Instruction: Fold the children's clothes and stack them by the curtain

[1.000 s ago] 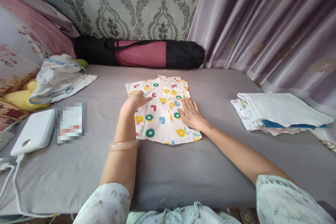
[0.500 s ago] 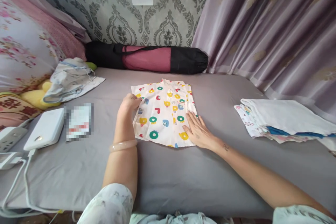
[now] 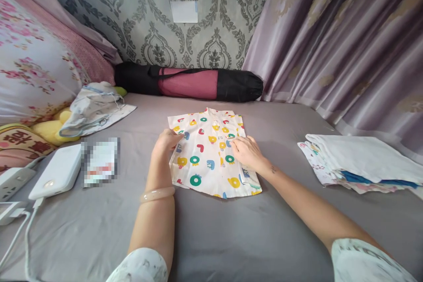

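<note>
A small white shirt (image 3: 205, 176) lies in front of me, its collar pointing away, printed with red, yellow, green and blue figures. At its left edge, my left hand (image 3: 167, 142) is closed, with the thumb on the cloth and the other fingers mostly hidden. My right hand (image 3: 247, 152) pinches the shirt near its right edge, fingers bent inward. Below that hand, a flap of the lower right side sticks out beyond the rest of the edge. A pale bangle (image 3: 157, 194) circles my left forearm.
The grey bed sheet (image 3: 211, 233) lies under everything. Folded clothes (image 3: 360, 158) are stacked at the right. A white power bank (image 3: 56, 174) with a cable and a blurred packet (image 3: 100, 162) lie left. A black and pink rolled bag (image 3: 188, 83) lies along the wall.
My right hand has gone from lying flat on the shirt to a pinch at its right side. The lower right edge now spreads further out. The left hand keeps its place on the shirt.
</note>
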Demonstrator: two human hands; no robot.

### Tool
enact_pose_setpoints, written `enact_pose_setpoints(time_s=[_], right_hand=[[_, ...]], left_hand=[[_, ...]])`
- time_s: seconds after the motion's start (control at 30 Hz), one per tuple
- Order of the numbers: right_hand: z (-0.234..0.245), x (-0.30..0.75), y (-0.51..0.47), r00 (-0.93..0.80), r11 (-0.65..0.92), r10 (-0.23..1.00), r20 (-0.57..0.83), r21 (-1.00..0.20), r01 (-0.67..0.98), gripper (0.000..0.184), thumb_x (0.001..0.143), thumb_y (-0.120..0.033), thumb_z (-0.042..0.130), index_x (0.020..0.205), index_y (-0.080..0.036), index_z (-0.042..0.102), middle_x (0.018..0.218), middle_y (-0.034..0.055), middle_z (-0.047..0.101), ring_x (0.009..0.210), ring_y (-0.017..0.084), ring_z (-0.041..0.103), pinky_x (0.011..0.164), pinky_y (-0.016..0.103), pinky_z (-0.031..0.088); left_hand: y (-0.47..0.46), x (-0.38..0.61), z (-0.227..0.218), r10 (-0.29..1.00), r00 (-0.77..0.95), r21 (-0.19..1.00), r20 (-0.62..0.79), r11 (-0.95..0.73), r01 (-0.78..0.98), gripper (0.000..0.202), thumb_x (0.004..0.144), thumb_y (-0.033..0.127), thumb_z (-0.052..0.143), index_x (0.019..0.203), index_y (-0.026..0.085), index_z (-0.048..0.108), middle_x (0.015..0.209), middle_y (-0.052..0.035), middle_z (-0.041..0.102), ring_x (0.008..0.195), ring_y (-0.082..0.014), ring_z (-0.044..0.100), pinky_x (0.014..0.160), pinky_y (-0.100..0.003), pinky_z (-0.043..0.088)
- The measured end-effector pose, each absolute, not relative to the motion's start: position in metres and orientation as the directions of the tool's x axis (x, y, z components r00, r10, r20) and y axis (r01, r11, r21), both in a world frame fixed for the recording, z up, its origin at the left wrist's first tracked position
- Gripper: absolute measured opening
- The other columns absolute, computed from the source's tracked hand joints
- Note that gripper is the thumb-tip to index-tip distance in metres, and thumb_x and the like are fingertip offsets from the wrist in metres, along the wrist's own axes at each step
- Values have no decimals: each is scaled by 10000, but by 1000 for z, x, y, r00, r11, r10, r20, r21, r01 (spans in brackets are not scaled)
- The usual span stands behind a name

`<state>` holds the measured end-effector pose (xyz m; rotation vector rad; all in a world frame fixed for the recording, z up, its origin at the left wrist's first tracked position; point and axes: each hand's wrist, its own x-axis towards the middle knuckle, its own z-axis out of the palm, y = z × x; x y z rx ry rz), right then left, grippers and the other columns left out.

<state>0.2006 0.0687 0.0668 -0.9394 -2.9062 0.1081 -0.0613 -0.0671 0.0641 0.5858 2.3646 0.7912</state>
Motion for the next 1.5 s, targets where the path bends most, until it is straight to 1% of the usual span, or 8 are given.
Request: enact_pose_setpoints(time_s=[0.3, 0.57, 0.8, 0.97, 1.03, 1.13, 1.27, 1.5], right_hand=[[44, 121, 103, -840, 825, 543, 18, -202, 529, 564, 1003, -395, 192, 1470, -116, 340, 1555, 124, 292, 1450, 228, 187, 1170, 488, 50], [40, 49, 130, -855, 835, 516, -53, -195, 515, 666, 987, -469, 141, 1518, -76, 221, 1597, 109, 144, 1472, 223, 75, 1173, 478, -9], [40, 26, 142, -814, 801, 570, -115, -142, 581, 632, 991, -435, 165, 1505, -81, 258, 1575, 141, 226, 1452, 245, 169, 1164, 490, 43], [63, 10, 126, -815, 813, 579, -19, -71, 578, 476, 988, -334, 285, 1311, -114, 556, 1465, 168, 432, 1357, 285, 365, 1127, 459, 198], [72, -4, 110, -842, 840, 538, 38, -108, 531, 423, 981, -294, 305, 1221, -148, 620, 1355, 167, 545, 1269, 273, 475, 1065, 398, 312], [79, -31, 79, -895, 871, 444, -38, -214, 441, 367, 955, -276, 361, 1173, -179, 639, 1198, 147, 651, 1138, 265, 587, 915, 341, 435], [73, -62, 41, -897, 853, 429, -108, -280, 441, 351, 893, -313, 495, 1155, -133, 643, 1182, 183, 653, 1095, 281, 620, 839, 322, 482], [61, -81, 20, -881, 831, 453, -139, -292, 474, 379, 799, -176, 596, 1173, -153, 647, 1186, 172, 653, 1137, 274, 602, 895, 341, 493]], left_hand=[[-65, -61, 63, 557, -741, 619, -376, 746, 247, 246, 737, 419, 647, 718, 176, 613, 605, -17, 612, 601, -173, 647, 567, -229, 500], [-65, -59, 66, 540, -743, 656, -395, 732, 184, 236, 735, 385, 652, 761, 151, 638, 586, 3, 589, 596, -164, 636, 544, -209, 485], [-68, -61, 66, 550, -716, 673, -430, 724, 152, 227, 746, 381, 666, 728, 158, 634, 570, 0, 610, 605, -158, 654, 541, -182, 488], [-70, -65, 64, 555, -696, 680, -456, 722, 131, 208, 715, 356, 703, 722, 160, 634, 670, -32, 674, 621, -174, 675, 534, -199, 502], [-72, -68, 61, 562, -674, 682, -479, 722, 117, 203, 700, 347, 714, 720, 159, 638, 685, -46, 691, 622, -185, 683, 545, -215, 517], [-75, -74, 57, 586, -642, 681, -495, 720, 133, 198, 695, 335, 714, 680, 156, 631, 649, -55, 684, 622, -198, 686, 550, -232, 531], [-80, -75, 60, 616, -596, 676, -515, 720, 160, 198, 703, 315, 697, 616, 160, 609, 598, -52, 658, 619, -210, 679, 553, -264, 550], [-84, -69, 68, 642, -503, 666, -579, 728, 163, 144, 672, 267, 723, 692, 171, 617, 623, -43, 675, 660, -224, 693, 562, -263, 559]])
